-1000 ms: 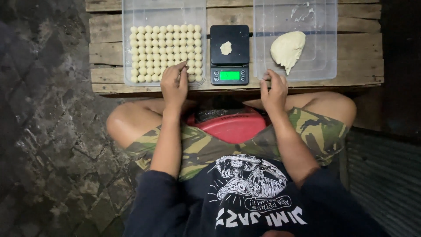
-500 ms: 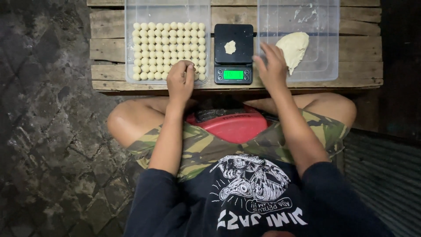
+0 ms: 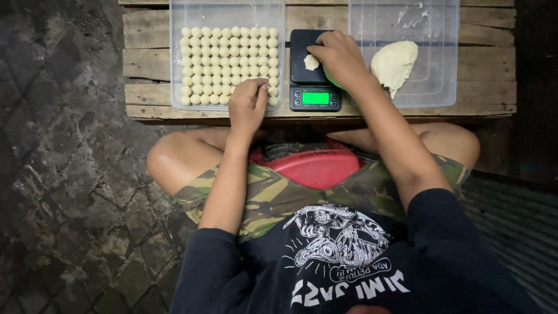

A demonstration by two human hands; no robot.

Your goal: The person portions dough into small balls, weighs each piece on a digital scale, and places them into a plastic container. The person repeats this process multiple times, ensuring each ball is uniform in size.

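Note:
My left hand (image 3: 249,104) reaches over the front rim of a clear tray (image 3: 226,14). Its fingertips are bunched on a small dough ball at the front right corner of the rows of dough balls (image 3: 221,58). My right hand (image 3: 340,58) lies over a black digital scale (image 3: 301,42) with a lit green display (image 3: 315,97). Its fingers pinch a small dough piece (image 3: 311,61) on the platform. A large dough lump (image 3: 394,63) rests in a second clear tray (image 3: 442,35) to the right.
Both trays and the scale stand on a low wooden plank table (image 3: 145,64). I sit cross-legged at its front edge with a red round object (image 3: 317,168) in my lap. Dark stone paving (image 3: 70,174) lies to the left, a ribbed mat (image 3: 517,221) to the right.
My left hand moved from the table's front edge up into the left tray. My right hand swung from the table edge past the dough lump onto the scale platform.

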